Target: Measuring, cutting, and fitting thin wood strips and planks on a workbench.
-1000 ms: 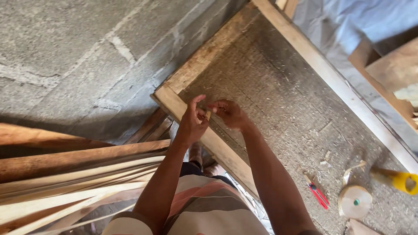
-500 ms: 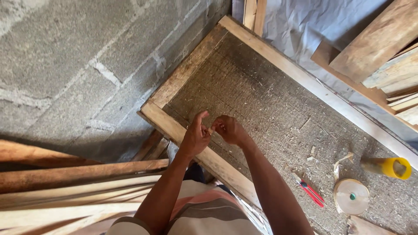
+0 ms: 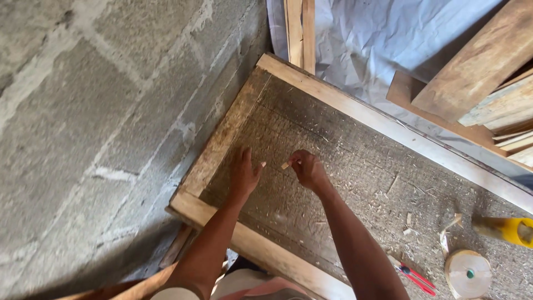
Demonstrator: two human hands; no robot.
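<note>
A small pale sliver [image 3: 285, 165], perhaps wood or tape, is pinched at the fingertips of the right hand [image 3: 308, 170], whose fingers curl closed around it. It sits in the air just above the rough brown board [image 3: 344, 183] inside a shallow wooden frame [image 3: 355, 114], between the two hands. The left hand [image 3: 244, 175] hovers just beside it, open, fingers spread and pointing away from the body, holding nothing; it is not possible to tell whether its palm touches the board. Both forearms reach in from the bottom of the view, over the near rail of the frame.

The frame lies against a grey block wall [image 3: 100, 122]. Near the right forearm, on the board, lie a red-handled cutter [image 3: 413, 276], a roll of pale tape [image 3: 468, 273] and a yellow bottle [image 3: 508, 229] on its side. Wood chips are scattered around them. Stacked planks [image 3: 488, 83] rest beyond the frame, over a sheet of pale plastic [image 3: 377, 44].
</note>
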